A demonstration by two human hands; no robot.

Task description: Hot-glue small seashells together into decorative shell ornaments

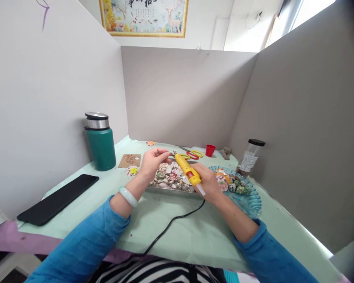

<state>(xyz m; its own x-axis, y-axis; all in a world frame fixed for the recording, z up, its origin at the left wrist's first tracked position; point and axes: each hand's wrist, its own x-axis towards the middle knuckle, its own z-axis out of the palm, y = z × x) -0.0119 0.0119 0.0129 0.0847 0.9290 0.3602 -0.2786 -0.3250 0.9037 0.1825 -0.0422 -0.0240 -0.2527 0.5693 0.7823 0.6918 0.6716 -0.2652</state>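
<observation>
My right hand (208,181) is wrapped around a yellow hot glue gun (187,169), with a clear glue stick (200,189) poking out of its back end. Its nozzle points up and left, close to the fingertips of my left hand (153,161). Those fingers pinch a small whitish piece (171,153) that looks like a shell, partly hidden by the fingers. Below both hands lies a metal tray (171,192) full of mixed seashells (163,179). From the gun, a black cord (174,220) runs toward my body.
On the left stand a green flask (100,147) and a black phone-like slab (59,199). A brown card (129,160) and a shell flower (132,170) lie nearby. Scissors (192,155) and a red cup (210,150) sit behind. A blue plate (250,204) and a jar (250,157) are right.
</observation>
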